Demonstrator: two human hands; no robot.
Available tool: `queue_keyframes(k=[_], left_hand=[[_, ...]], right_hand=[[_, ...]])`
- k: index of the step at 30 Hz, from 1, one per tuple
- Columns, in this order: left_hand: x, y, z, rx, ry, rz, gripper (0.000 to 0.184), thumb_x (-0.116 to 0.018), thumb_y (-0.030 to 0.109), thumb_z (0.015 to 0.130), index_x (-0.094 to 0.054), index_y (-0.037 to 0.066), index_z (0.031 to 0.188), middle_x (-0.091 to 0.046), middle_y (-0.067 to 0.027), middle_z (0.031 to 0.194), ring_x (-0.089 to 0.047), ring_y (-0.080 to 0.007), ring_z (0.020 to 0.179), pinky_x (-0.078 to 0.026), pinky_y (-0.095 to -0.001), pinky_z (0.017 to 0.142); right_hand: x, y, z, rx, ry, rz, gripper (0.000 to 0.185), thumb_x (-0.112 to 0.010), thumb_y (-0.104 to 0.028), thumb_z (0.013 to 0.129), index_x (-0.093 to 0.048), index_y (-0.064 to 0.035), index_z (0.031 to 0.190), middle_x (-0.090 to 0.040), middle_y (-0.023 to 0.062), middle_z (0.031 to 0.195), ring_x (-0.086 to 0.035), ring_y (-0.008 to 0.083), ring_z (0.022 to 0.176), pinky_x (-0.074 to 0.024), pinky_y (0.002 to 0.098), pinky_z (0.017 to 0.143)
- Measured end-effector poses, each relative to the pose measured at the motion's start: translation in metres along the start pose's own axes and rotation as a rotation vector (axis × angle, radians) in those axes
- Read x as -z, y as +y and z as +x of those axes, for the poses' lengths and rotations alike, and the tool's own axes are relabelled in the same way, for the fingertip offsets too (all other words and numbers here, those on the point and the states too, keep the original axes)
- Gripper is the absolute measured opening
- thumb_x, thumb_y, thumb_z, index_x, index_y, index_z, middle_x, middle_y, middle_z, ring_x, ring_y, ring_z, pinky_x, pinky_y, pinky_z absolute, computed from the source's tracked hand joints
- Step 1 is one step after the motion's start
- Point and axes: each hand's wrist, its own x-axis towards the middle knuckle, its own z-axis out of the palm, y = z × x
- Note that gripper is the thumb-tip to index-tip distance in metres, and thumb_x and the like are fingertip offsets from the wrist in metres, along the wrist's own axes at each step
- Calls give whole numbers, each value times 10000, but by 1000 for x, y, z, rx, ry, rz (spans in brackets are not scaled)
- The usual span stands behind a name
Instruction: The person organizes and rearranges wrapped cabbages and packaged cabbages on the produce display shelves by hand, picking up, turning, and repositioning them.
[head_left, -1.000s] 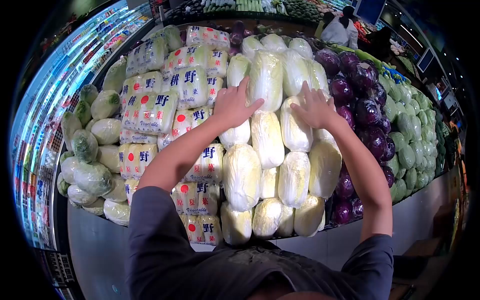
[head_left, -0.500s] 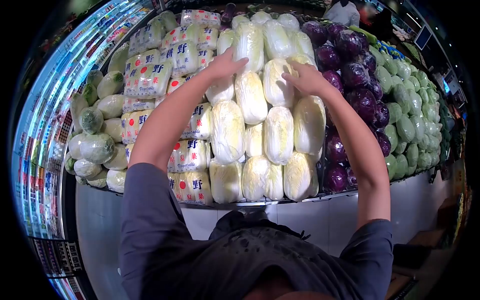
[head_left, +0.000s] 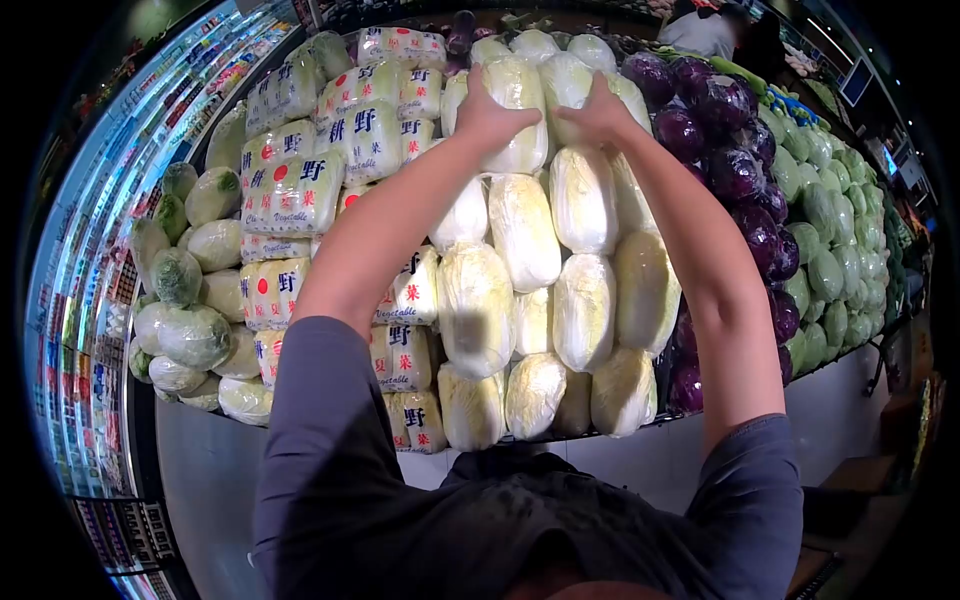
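Note:
My left hand [head_left: 490, 120] lies against the left side of a plastic-wrapped napa cabbage [head_left: 520, 85] in the upper rows. Its thumb reaches across the leaves and its fingers stretch up along the edge. On the neighbouring wrapped napa cabbage [head_left: 566, 80], my right hand [head_left: 602, 115] rests with thumb and fingers spread. Neither cabbage is lifted off the pile. Nearer to me are more napa cabbages, among them a pale one [head_left: 525, 235] just below my hands and a yellowish one [head_left: 583, 200] beside it.
Printed-wrap vegetable packs [head_left: 290, 195] are stacked on the left, beside wrapped pale green vegetables [head_left: 200, 335]. Purple cabbages [head_left: 735, 170] and green rounded vegetables [head_left: 825, 270] fill the right. A lit shelf [head_left: 90, 330] runs along the far left. Another person [head_left: 700, 35] is at the back.
Both hands have reached farther up the pile. My left hand has shifted right, and my right hand has gone from a lower cabbage to one above. The camera view has tilted slightly.

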Motion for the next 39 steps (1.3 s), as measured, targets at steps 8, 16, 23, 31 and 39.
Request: queue_keyframes(k=[8, 16, 23, 31, 39], left_hand=[[51, -13, 47, -22, 1, -419, 1290, -930, 253, 686, -96, 15, 1640, -455, -242, 1522, -551, -328, 1351, -505, -410, 1110], [48, -43, 60, -8, 52, -312, 1294, -952, 340, 658, -170, 12, 1636, -506, -231, 1511, -562, -328, 1353, -487, -410, 1119], [33, -29, 56, -120, 42, 61, 1307, -943, 457, 632, -218, 52, 1641, -504, -244, 1534, -541, -358, 1384, -453, -408, 1152], [29, -20, 51, -152, 26, 246, 1266, -923, 441, 658, -229, 41, 1639, -497, -249, 1538, -544, -364, 1382, -445, -413, 1164], [54, -37, 51, 57, 39, -483, 1175, -919, 223, 714, -218, 29, 1637, -490, -230, 1521, -575, -303, 1331, -509, -385, 1094]], right_hand=[[2, 1, 14, 30, 47, 247, 1227, -934, -415, 684, -263, 33, 1610, -548, 289, 1473, -604, 354, 1308, -525, 382, 1062], [12, -46, -9, -2, 7, 699, 1243, -947, -429, 641, -272, 77, 1554, -562, 288, 1435, -609, 371, 1288, -523, 403, 1060], [-22, -38, -16, -75, -53, 657, 1151, -889, -365, 784, -165, 87, 1556, -552, 295, 1408, -655, 349, 1201, -579, 412, 975], [-22, -38, -12, -98, -27, 549, 1157, -902, -365, 783, -166, 112, 1537, -555, 308, 1392, -655, 347, 1204, -587, 406, 958], [-16, -53, -16, 11, 47, 649, 1283, -896, -486, 730, -133, 199, 1502, -565, 368, 1357, -643, 394, 1222, -539, 388, 1007]])
